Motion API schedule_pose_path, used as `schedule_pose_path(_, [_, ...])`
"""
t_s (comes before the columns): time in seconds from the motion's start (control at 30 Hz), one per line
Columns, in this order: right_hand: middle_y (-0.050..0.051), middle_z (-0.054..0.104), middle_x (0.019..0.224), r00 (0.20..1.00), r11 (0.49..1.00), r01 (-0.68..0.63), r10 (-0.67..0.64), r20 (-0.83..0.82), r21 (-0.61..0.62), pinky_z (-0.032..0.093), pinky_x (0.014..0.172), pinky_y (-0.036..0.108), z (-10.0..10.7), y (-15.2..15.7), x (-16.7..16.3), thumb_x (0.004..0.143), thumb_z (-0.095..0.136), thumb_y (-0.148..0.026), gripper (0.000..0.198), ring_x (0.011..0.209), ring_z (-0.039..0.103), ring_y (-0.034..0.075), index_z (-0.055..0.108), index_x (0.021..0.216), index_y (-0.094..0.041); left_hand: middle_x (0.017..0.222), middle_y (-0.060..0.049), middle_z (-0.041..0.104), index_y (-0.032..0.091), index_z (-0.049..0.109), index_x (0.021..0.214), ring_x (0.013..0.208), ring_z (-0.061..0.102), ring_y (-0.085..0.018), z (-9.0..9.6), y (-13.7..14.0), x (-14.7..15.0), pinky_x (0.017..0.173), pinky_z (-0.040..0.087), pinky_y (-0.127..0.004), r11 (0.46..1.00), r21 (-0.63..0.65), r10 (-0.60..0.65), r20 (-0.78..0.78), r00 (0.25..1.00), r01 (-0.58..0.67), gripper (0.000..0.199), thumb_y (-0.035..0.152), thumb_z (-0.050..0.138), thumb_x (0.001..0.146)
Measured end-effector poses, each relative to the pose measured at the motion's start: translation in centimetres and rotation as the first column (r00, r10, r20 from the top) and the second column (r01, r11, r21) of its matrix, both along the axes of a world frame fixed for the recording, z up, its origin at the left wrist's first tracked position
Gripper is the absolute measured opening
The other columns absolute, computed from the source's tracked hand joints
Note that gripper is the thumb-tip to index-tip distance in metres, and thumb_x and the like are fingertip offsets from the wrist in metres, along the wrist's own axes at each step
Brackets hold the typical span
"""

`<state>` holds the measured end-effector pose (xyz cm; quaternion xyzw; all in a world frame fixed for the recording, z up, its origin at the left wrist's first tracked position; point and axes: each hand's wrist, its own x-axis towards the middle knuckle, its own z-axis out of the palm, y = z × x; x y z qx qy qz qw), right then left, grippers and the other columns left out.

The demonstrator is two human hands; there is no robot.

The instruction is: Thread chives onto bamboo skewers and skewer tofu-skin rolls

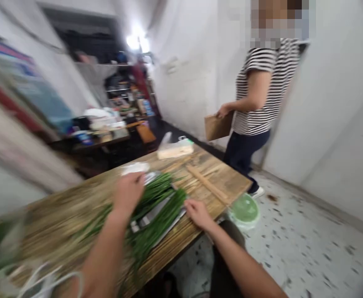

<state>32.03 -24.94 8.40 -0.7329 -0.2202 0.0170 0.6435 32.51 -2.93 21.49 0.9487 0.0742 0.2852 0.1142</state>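
Long green stalks that look like chives [161, 219] lie in two bunches on a pale, printed-looking sheet [158, 212] on the wooden table. My left hand [129, 191] is closed at the sheet's far left corner, beside a crumpled white thing [135, 167]. At its far right corner, my right hand [197, 212] pinches the sheet's edge, close to the tips of one bunch. Blur hides the exact grip of both hands. Loose stalks [99, 219] spread over the wood left of the sheet, partly behind my left forearm.
On the wooden table [70, 207] are a wood strip [208, 184], a pale block in plastic [175, 150] and white bag handles [54, 281]. A green basin [245, 208] stands on the floor by the corner. A person in a striped top [262, 91] holds a brown board [217, 127].
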Motion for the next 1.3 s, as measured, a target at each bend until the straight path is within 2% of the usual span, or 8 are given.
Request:
schedule_pose_path(0.1, [-0.005,0.037,0.048,0.997,0.996,-0.071,0.071,0.000,0.055,0.028,0.049,0.022,-1.1,0.1,0.8,0.090,0.041,-0.044,0.040,0.047,0.034,0.011,0.040,0.057,-0.022,0.090,-0.005,0.073,0.018,0.075,0.083,0.086,0.064,-0.020,-2.2,-0.3,1.2,0.076,0.045,-0.026,0.997,-0.009,-0.076,-0.198,0.977,0.076,0.029,0.024,0.047,0.080])
schedule_pose_path(0.2, [-0.006,0.038,0.046,0.999,0.998,-0.054,0.054,0.002,0.039,0.030,0.049,0.023,-1.7,0.0,1.0,0.089,0.043,-0.052,0.043,0.045,0.035,0.011,0.043,0.057,-0.022,0.074,-0.004,0.073,0.017,0.074,0.072,0.070,0.064,-0.018,-5.4,-0.5,1.9,0.066,0.044,-0.024,0.977,-0.185,-0.165,-0.354,0.920,0.104,0.025,0.021,0.050,0.075])
schedule_pose_path(0.43, [-0.005,0.039,0.043,0.999,0.998,-0.037,0.038,-0.027,0.050,0.030,0.046,0.023,-1.2,0.0,0.7,0.086,0.045,-0.059,0.048,0.042,0.035,0.011,0.045,0.056,-0.021,0.072,-0.003,0.071,0.015,0.072,0.083,0.062,0.062,-0.014,-9.7,-0.3,3.2,0.063,0.045,-0.023,0.879,-0.447,-0.315,-0.290,0.903,0.163,0.024,0.024,0.049,0.080])
schedule_pose_path(0.6, [-0.005,0.039,0.043,0.999,0.997,-0.034,0.036,-0.025,0.063,0.031,0.046,0.024,-0.8,0.0,0.6,0.085,0.045,-0.060,0.049,0.043,0.036,0.011,0.044,0.054,-0.022,0.073,-0.003,0.069,0.014,0.065,0.091,0.060,0.062,-0.012,-9.9,-0.8,3.3,0.063,0.045,-0.022,0.857,-0.491,-0.346,-0.323,0.881,0.156,0.021,0.019,0.045,0.084])
schedule_pose_path(0.77, [-0.005,0.039,0.043,0.999,0.998,-0.033,0.034,-0.010,0.061,0.031,0.046,0.024,-0.9,0.0,0.6,0.086,0.045,-0.058,0.049,0.043,0.036,0.011,0.044,0.053,-0.021,0.082,-0.006,0.068,0.016,0.064,0.088,0.076,0.061,-0.017,-8.9,-1.5,2.9,0.074,0.044,-0.026,0.949,-0.270,-0.240,-0.289,0.927,0.161,0.017,0.017,0.048,0.083])
schedule_pose_path(0.9, [-0.005,0.039,0.044,0.999,0.997,-0.042,0.043,-0.017,0.060,0.030,0.046,0.023,-1.1,0.0,0.7,0.086,0.045,-0.058,0.048,0.043,0.036,0.011,0.044,0.055,-0.021,0.085,-0.006,0.069,0.016,0.068,0.078,0.080,0.061,-0.018,-8.2,-1.8,2.8,0.077,0.044,-0.027,0.955,-0.204,-0.266,-0.261,0.928,0.216,0.017,0.015,0.051,0.078])
schedule_pose_path(1.1, [-0.005,0.039,0.045,0.998,0.997,-0.054,0.056,-0.041,0.063,0.029,0.048,0.024,-1.4,0.0,0.8,0.087,0.045,-0.056,0.047,0.044,0.036,0.011,0.043,0.055,-0.021,0.089,-0.005,0.072,0.016,0.072,0.090,0.078,0.064,-0.017,-8.6,-1.7,3.1,0.077,0.047,-0.027,0.923,-0.366,-0.211,-0.220,0.952,0.120,0.025,0.010,0.054,0.073])
schedule_pose_path(1.3, [-0.005,0.039,0.046,0.997,0.996,-0.064,0.066,-0.038,0.062,0.030,0.049,0.024,-1.9,0.1,0.9,0.088,0.045,-0.054,0.044,0.045,0.036,0.011,0.044,0.058,-0.021,0.082,-0.004,0.072,0.014,0.071,0.081,0.076,0.064,-0.015,-8.8,-1.6,3.6,0.074,0.047,-0.026,0.849,-0.501,-0.286,-0.168,0.943,0.168,0.016,0.012,0.057,0.073])
